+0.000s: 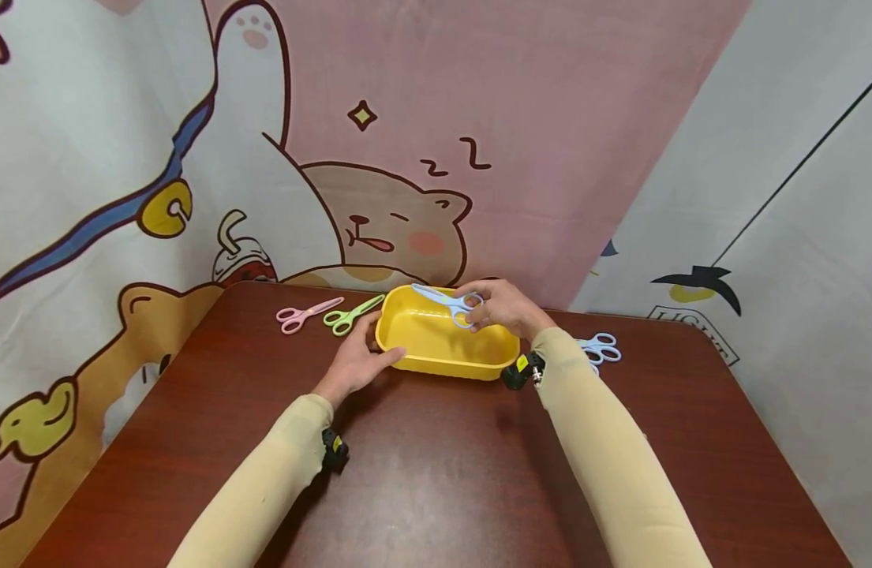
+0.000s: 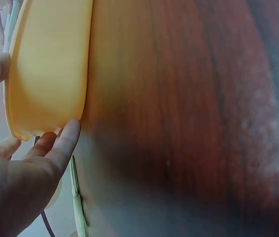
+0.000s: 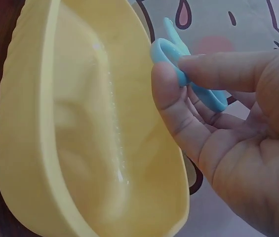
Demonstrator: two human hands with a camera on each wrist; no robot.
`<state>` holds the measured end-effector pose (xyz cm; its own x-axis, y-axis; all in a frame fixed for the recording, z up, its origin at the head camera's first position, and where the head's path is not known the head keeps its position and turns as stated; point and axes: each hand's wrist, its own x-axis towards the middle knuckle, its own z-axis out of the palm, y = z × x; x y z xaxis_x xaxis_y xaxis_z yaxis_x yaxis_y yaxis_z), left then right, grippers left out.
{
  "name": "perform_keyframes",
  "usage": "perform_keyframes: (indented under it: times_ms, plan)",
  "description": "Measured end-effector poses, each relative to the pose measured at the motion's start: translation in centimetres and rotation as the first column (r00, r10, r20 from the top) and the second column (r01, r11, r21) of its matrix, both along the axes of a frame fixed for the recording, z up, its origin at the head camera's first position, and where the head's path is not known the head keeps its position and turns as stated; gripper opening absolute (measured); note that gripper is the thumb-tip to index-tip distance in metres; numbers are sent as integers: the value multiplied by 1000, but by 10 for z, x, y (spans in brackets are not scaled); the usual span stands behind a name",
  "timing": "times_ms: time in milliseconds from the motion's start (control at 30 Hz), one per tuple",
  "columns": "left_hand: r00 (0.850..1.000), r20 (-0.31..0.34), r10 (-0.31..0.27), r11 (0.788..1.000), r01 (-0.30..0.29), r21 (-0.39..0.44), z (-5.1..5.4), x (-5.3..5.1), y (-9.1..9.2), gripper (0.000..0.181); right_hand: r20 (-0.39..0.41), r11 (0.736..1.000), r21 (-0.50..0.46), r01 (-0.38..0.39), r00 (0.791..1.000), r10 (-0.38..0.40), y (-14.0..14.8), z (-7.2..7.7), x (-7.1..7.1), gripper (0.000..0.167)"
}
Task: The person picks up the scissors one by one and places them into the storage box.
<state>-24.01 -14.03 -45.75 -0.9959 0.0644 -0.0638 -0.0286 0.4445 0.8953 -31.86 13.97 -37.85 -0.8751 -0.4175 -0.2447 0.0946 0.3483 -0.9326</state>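
Note:
A yellow plastic bin point(image 1: 436, 364) sits on the table, its inside bare. My left hand point(image 1: 356, 356) holds its left end, thumb by the front rim and fingers around the end wall point(image 2: 45, 64). Over the bin's back right part, my right hand point(image 1: 503, 308) pinches light blue scissors point(image 1: 446, 300) by the handle loops, blades pointing left. In the right wrist view the thumb and forefinger grip one blue loop point(image 3: 166, 54). Green scissors point(image 1: 350, 315) lie just left of the bin, and pink scissors point(image 1: 304, 315) farther left.
More light blue scissors point(image 1: 600, 347) lie right of the bin, partly hidden by my right sleeve. The brown wooden table point(image 1: 436, 473) ends at a cartoon-printed curtain point(image 1: 549, 158) behind the bin.

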Motion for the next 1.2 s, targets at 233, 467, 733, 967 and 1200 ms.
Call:
perform_keyframes:
  times_ms: [233, 467, 733, 967, 1200]
  plan:
    - [1000, 16, 12, 1000, -12, -4, 2, 0, 0, 88, 2, 1000, 5, -28, 1000, 28, -6, -5, -5, 50]
    - [1000, 19, 9, 1000, -9, -16, 3, -1, 0, 89, 2, 999, 26, -38, 999, 38, -6, -6, -8, 49]
    - [1000, 16, 12, 1000, -12, -14, 2, -1, 1, 89, 19, 997, 39, -69, 997, 69, -5, -9, -10, 47]
    - [1000, -3, 4, 1000, -4, -4, 1, -1, 1, 88, 12, 993, 40, -107, 994, 107, -8, -13, -11, 47]
    - [1000, -5, 10, 1000, -10, -11, 2, 0, 2, 87, 20, 990, 48, -131, 991, 130, -10, -18, -14, 45]
